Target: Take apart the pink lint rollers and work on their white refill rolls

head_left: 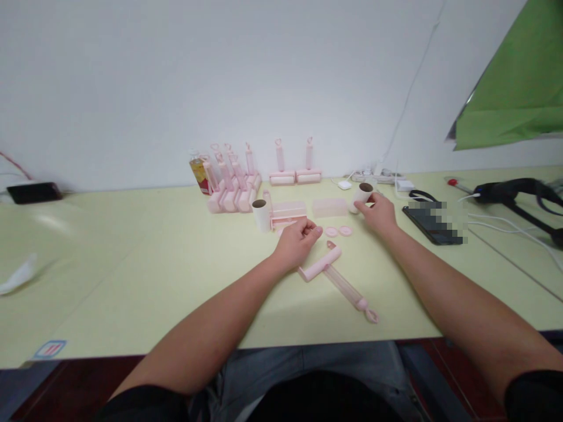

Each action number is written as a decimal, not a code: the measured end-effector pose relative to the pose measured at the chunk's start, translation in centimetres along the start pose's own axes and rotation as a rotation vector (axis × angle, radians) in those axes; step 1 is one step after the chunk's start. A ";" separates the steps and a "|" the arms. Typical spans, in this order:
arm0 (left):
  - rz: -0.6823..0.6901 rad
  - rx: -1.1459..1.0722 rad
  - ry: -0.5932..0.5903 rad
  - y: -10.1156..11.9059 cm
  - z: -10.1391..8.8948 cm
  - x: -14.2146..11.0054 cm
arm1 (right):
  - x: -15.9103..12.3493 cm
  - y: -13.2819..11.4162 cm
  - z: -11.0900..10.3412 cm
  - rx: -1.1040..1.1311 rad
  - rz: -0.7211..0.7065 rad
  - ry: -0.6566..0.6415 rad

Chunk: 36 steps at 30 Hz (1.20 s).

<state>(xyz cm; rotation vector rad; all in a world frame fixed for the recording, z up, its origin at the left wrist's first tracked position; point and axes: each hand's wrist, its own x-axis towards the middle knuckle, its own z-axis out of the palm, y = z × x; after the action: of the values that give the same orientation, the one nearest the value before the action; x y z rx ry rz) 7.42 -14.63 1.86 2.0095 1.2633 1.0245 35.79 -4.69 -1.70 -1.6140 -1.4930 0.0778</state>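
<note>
My right hand grips a white lint roll with a brown cardboard core, standing tilted on the table. My left hand hovers with fingers curled together; whatever they pinch, if anything, is too small to make out. Just below it lies a pink lint roller handle with a clear grip and a loop at its end. Two pink round caps lie between my hands. Another white roll stands upright left of my left hand. Behind are clear pink covers and a pink frame part.
Several pink lint rollers stand in a cluster beside a yellow-labelled bottle. Two more rollers stand by the wall. On the right are a phone, white cables and a black strapped device. A crumpled tissue lies far left.
</note>
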 end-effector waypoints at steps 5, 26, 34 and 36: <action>0.025 0.267 -0.152 2.1 -0.3 -0.8 | 0.1 0.5 0.3 -0.044 -0.013 -0.019; 0.035 0.372 -0.478 2.8 -1.1 -1.5 | 0.3 -0.1 -0.4 -0.061 -0.023 0.185; 0.026 0.277 -0.147 2.1 -1.2 -0.6 | -4.1 -7.8 -4.1 0.204 -0.186 -0.187; 0.046 0.261 -0.030 2.2 -1.5 -0.4 | -5.6 -9.2 -4.3 0.238 -0.266 -0.505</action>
<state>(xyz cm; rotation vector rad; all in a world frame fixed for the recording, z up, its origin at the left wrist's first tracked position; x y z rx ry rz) 7.14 -15.84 4.21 2.2496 1.4012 0.8843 29.87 -12.95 3.78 -1.2428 -1.9840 0.5258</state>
